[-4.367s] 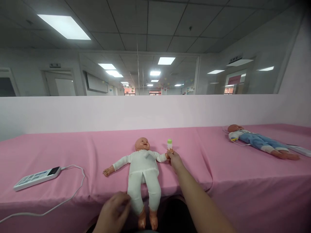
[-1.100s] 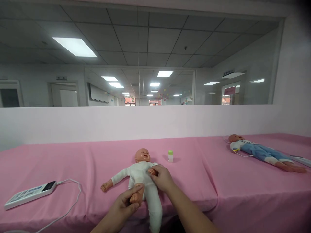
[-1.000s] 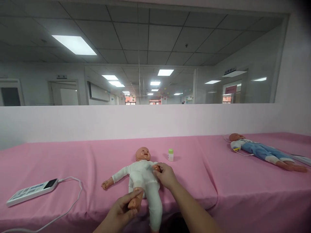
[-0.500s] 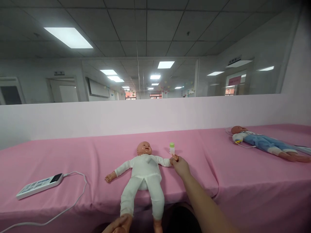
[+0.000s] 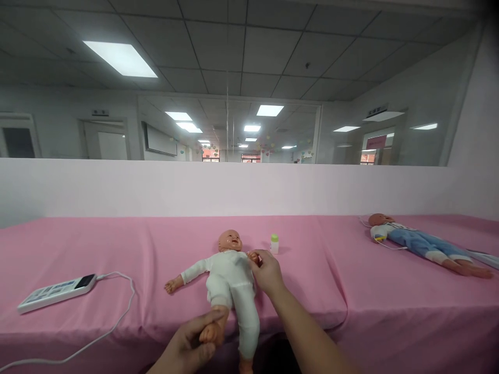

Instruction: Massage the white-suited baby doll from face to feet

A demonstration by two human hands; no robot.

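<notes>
Baby doll [image 5: 230, 275] in the white romper is lying face up on the pink-covered surface [image 5: 78, 244], its long axis running from the near edge away toward the low white partition [image 5: 117, 187], head at the far end. Nearest the camera, the left hand [image 5: 191, 345] is gripping the doll's bare foot [image 5: 212, 328], fingers [image 5: 202, 352] curled round it, and is bending that knee up toward the belly. Just beyond, the right hand [image 5: 267, 271] is pinching the doll's hand [image 5: 253, 256] and is folding that arm in against the chest (the opposite limb pair, so the two are drawing together across the torso). Half a second ago both limbs were stretched out straight, the arm reaching toward the small green-capped bottle [image 5: 274, 243] and the leg hanging over the edge. Further out, a white corded handset [image 5: 54, 292] is resting to the left, and a second doll in blue trousers [image 5: 421, 241] is lying well apart on the right.
</notes>
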